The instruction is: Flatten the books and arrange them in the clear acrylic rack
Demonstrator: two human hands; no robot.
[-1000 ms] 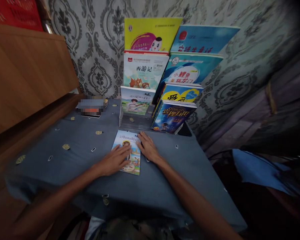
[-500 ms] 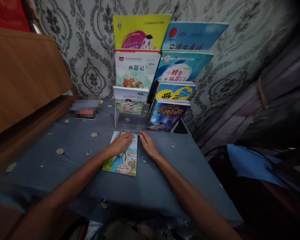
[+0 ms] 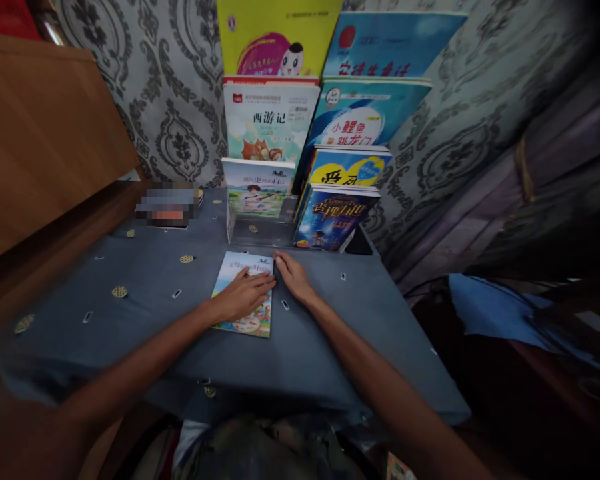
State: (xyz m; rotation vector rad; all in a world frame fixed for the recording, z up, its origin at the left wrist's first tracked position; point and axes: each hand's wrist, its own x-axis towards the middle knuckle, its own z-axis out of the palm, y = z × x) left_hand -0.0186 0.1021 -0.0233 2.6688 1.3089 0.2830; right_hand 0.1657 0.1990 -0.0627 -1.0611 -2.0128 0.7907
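A thin illustrated book (image 3: 230, 273) lies closed and face up on the dark blue-grey tablecloth (image 3: 320, 353). Flat across the middle of its cover rests my left hand (image 3: 245, 293), fingers stretched out toward the right edge and hiding part of the picture. My right hand (image 3: 292, 275) is at the book's upper right edge, its side on the cloth, fingers extended and pointing forward. It holds nothing that I can see. Just beyond the book stands a clear acrylic book rack (image 3: 260, 235) with a white-and-green book (image 3: 260, 189) in its front left slot.
In the rack's right column, a dark blue book (image 3: 333, 217) stands in front of several others. A dark flat object (image 3: 359, 241) lies beside the rack. At the back left is a blurred stack (image 3: 170, 205). A wooden cabinet (image 3: 45, 133) borders the left, a curtain (image 3: 480, 193) the right.
My left hand has slid down the cover toward me, uncovering the title at the top. My right hand stays by the upper right edge. The view has tilted slightly downward.
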